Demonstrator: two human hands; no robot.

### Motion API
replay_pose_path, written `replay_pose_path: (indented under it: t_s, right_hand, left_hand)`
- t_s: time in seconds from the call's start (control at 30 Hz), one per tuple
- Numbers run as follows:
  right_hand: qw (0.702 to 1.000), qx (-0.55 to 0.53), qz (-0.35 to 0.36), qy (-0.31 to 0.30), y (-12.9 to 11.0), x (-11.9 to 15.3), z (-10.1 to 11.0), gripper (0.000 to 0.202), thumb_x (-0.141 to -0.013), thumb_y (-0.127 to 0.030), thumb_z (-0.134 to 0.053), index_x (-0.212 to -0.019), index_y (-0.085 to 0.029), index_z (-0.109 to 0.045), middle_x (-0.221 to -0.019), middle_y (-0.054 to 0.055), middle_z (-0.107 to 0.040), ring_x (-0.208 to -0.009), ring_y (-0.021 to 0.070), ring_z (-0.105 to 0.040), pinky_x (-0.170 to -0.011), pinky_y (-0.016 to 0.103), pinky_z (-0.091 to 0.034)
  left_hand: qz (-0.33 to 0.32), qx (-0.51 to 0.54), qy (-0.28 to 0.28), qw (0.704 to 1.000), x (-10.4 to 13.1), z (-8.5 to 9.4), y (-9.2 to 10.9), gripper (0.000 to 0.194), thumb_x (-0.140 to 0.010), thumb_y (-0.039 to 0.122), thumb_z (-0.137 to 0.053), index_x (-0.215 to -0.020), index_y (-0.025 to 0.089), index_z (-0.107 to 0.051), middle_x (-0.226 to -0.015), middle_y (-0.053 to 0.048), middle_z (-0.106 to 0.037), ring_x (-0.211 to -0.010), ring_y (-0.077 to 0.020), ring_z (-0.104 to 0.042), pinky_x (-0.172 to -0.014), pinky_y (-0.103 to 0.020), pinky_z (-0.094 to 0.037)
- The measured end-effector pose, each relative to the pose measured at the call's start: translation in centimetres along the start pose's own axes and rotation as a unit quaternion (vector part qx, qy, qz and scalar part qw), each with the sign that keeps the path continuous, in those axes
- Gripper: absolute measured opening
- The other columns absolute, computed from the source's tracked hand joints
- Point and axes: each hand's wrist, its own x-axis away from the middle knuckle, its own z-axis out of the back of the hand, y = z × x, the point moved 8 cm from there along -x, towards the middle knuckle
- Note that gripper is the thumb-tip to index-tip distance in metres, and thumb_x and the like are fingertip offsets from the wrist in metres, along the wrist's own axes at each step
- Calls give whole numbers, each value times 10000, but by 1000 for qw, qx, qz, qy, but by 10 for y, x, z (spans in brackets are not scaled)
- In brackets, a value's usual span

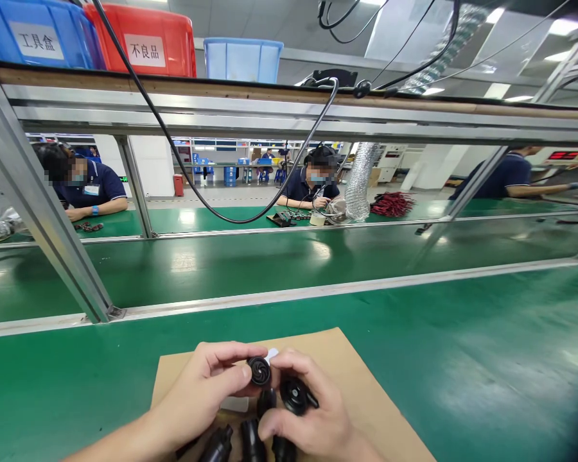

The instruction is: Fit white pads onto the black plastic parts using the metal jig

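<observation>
Between the thumb and fingers of my left hand (216, 378) is a small round black cap (259, 371) with curved, swirling vanes on its face. My right hand (315, 398) curls around a larger round black part (293, 394) with a pale centre, and its index fingertip comes close to the cap. A bit of white (272, 354) shows behind the fingertips. Below the hands, several black cylindrical parts (253, 441) lie on a brown cardboard sheet (361, 391). Some of them are partly hidden by my hands.
The cardboard rests on a green worktop (486, 359). A metal frame post (52, 212) stands at left. Overhead, a shelf carries blue (243, 59) and red bins (144, 38), and a black cable (173, 154) loops down. Co-workers (313, 179) sit across the bench.
</observation>
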Motion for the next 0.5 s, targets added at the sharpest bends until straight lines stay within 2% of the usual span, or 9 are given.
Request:
replay_pose_path:
  t_s: [0.13,0.27,0.43,0.5]
  right_hand:
    - [998,62,33,-6,-2,-2,6,352,-1010,-326,-812,-1288,-236,-616,-872,14,-621,-731,186,-594,-645,296,-496]
    - [985,131,112,-15,-18,-4,9,326,-1039,-153,-738,-1351,-171,-646,-957,81,-662,-797,196,-635,-666,303,-535]
    - [965,207,163,-10,-33,-3,10,323,-1034,-76,-718,-1348,-132,-667,-965,96,-673,-810,180,-656,-675,286,-546]
    - [960,222,171,-12,-34,-1,9,300,-1029,-71,-723,-1321,-125,-677,-957,96,-678,-800,181,-659,-668,292,-541]
  left_hand:
    - [-7,-34,7,999,-1,4,1,570,-841,563,-816,-1260,177,-794,-1120,-125,-805,-988,-251,-731,-931,-353,-574]
    - [-15,-42,-4,999,0,1,0,508,-872,550,-794,-1265,228,-799,-1216,-105,-787,-1090,-271,-718,-989,-372,-574]
    - [-36,-56,-4,998,4,-2,4,444,-899,536,-781,-1254,272,-807,-1294,-87,-767,-1228,-294,-685,-1047,-365,-569]
    - [-26,-60,-8,998,6,-2,3,431,-904,549,-775,-1256,302,-805,-1312,-77,-761,-1228,-294,-684,-1021,-361,-586]
